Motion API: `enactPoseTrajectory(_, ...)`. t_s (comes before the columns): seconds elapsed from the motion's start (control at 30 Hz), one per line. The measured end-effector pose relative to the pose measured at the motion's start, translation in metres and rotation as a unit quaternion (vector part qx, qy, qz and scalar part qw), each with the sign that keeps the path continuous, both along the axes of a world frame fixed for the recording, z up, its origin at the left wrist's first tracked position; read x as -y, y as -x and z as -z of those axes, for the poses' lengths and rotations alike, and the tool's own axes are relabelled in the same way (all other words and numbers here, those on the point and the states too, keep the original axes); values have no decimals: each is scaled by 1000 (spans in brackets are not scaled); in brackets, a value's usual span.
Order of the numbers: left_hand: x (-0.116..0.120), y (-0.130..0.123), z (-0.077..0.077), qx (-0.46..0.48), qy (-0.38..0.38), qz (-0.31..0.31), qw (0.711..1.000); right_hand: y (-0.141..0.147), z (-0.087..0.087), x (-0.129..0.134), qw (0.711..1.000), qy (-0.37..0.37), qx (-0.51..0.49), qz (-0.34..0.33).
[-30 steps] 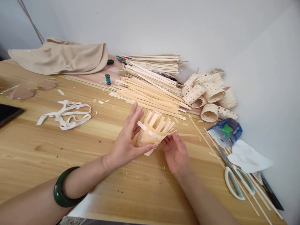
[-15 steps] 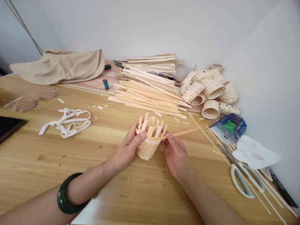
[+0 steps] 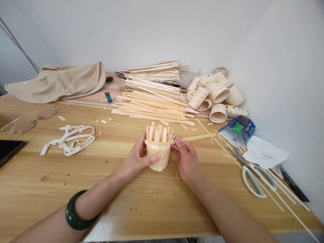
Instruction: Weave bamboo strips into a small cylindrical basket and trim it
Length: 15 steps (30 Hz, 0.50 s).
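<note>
A small woven basket of thin pale wood strips (image 3: 158,157) stands upright between my hands, its loose stakes sticking up around the open top. My left hand (image 3: 138,158) wraps its near left side, with the fingers across the woven wall. My right hand (image 3: 186,158) pinches a long flat strip (image 3: 196,137) at the basket's right rim, and that strip runs off to the right. A pale band (image 3: 157,145) circles the basket below the stakes. A dark green bangle (image 3: 79,211) sits on my left wrist.
Behind the basket lies a large pile of wood strips (image 3: 152,103), with several woven cylinders (image 3: 215,94) to its right. White-handled scissors (image 3: 253,182) lie at the right, near a blue packet (image 3: 238,130). A white ribbon (image 3: 67,140) lies left on the wooden table (image 3: 50,175).
The basket has turned from tilted to upright and sits lower between my hands. My right hand now pinches the long strip at the rim. The camera view has shifted, moving the table contents leftward.
</note>
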<state>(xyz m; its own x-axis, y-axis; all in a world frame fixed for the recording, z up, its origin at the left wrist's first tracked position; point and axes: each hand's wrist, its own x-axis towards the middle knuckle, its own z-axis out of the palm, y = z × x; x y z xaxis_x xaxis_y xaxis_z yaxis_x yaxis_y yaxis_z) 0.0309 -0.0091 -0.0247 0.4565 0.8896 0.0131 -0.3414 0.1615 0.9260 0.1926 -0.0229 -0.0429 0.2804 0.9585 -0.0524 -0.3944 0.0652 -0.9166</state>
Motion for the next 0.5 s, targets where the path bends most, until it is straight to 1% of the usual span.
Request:
enactPoseTrajectory(0.1, 5, 0, -4, -87, -26, -56, 994, 0, 0, 4, 998, -53, 29, -22)
enactPoseTrajectory(0.17, 4, 1, -3, -130, -15, -93, 987, 1, -1, 6, 993, -93, 65, -39)
enactPoseTrajectory(0.27, -2, 4, 3, -139, -18, -145, 979, 2, -2, 9, 988, -109, 105, -40)
enactPoseTrajectory(0.3, -3, 4, 5, -134, -19, -148, 980, 2, -2, 9, 988, -106, 105, -36)
enactPoseTrajectory(0.33, -5, 5, 6, -126, -13, -136, 983, 2, -2, 9, 989, -102, 104, -29)
enactPoseTrajectory(0.4, -5, 4, 8, -105, 19, -95, 990, 4, -1, 9, 988, -101, 114, -10)
enactPoseTrajectory(0.43, -4, 4, 8, -93, 41, -78, 992, 4, -1, 10, 986, -105, 131, -2)
enactPoseTrajectory(0.5, -1, 2, 8, -67, 76, -62, 993, 5, -1, 11, 975, -126, 183, 7)
